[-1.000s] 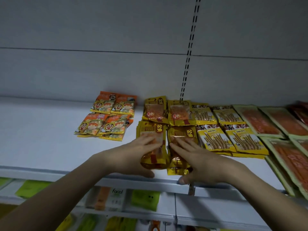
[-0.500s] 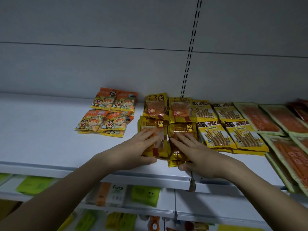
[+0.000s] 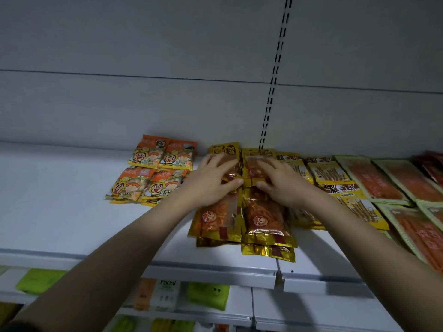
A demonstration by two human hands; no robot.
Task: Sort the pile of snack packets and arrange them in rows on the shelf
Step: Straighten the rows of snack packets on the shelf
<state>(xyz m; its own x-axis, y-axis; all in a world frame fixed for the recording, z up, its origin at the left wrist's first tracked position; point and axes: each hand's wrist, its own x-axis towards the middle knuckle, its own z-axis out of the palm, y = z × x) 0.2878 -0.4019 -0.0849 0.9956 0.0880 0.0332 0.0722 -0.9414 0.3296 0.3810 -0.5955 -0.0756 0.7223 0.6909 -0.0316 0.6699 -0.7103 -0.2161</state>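
Gold-foil snack packets lie in two columns on the white shelf (image 3: pixel 60 216). The front gold packets (image 3: pixel 261 219) lie uncovered near the shelf edge. My left hand (image 3: pixel 211 180) rests flat on the back left gold packet (image 3: pixel 225 149), fingers spread, thumb against the seam between the columns. My right hand (image 3: pixel 280 180) lies flat on the back right gold packet (image 3: pixel 254 164) in the same way. Neither hand grips anything.
Orange cartoon-face packets (image 3: pixel 153 173) lie in two rows to the left. Yellow stick-snack packets (image 3: pixel 335 178) and green-edged orange packets (image 3: pixel 388 183) fill the right. A slotted upright (image 3: pixel 275 75) runs up the back wall. A lower shelf holds green and orange boxes (image 3: pixel 208 295).
Both hands have moved from the front gold packets back onto the rear pair near the wall. The front packets now lie uncovered.
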